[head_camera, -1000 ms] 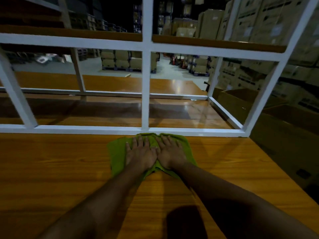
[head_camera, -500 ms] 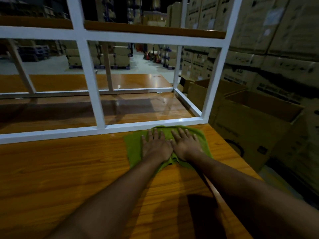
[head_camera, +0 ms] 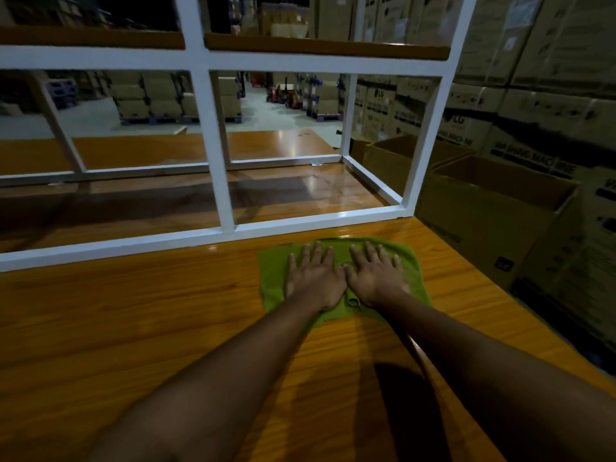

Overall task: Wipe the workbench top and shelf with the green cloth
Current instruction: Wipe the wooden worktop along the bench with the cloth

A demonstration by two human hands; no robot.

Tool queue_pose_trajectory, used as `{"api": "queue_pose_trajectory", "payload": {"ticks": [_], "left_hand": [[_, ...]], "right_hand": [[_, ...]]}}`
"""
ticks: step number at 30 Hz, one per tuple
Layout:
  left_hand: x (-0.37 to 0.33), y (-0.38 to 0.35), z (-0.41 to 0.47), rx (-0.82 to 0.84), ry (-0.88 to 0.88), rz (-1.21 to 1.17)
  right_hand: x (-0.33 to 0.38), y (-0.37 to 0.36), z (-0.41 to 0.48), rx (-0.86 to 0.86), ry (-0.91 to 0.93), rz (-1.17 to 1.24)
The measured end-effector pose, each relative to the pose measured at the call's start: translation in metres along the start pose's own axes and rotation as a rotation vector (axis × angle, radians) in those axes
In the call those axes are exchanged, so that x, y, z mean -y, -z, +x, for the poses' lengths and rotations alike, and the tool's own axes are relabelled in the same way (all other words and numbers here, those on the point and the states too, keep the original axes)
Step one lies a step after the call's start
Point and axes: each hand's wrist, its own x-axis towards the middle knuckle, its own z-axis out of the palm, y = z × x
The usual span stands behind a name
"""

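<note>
The green cloth (head_camera: pixel 273 271) lies flat on the wooden workbench top (head_camera: pixel 133 311), close to the white bottom rail and near the bench's right end. My left hand (head_camera: pixel 315 278) and my right hand (head_camera: pixel 376 278) press down on it side by side, palms flat, fingers spread and pointing away from me. Neither hand grips the cloth. The middle of the cloth is hidden under the hands. A wooden shelf (head_camera: pixel 326 50) runs across above, held in the white frame.
The white metal frame (head_camera: pixel 213 155) stands on the bench just beyond the cloth, with uprights and a far rail. The bench's right edge (head_camera: pixel 483 278) is a short way from my right hand. Open cardboard boxes (head_camera: pixel 493 208) stand beside it, stacked cartons behind.
Both hands have slid the cloth to the right along the white rail, from the middle upright toward the bench's right corner. The hands stay flat on it.
</note>
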Motion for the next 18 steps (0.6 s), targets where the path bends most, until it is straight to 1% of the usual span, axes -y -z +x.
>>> {"api": "queue_pose_trajectory", "payload": {"ticks": [7, 13, 18], "left_hand": [[0.065, 0.010, -0.066, -0.038, 0.009, 0.022], [0.128, 0.025, -0.128, -0.013, 0.101, 0.001], [0.157, 0.030, -0.175, 0.003, 0.166, 0.013]], "right_hand": [[0.069, -0.014, -0.051, -0.006, 0.061, -0.004], [0.143, -0.025, -0.085, 0.027, 0.150, -0.030], [0.179, -0.031, -0.120, 0.039, 0.210, -0.014]]}}
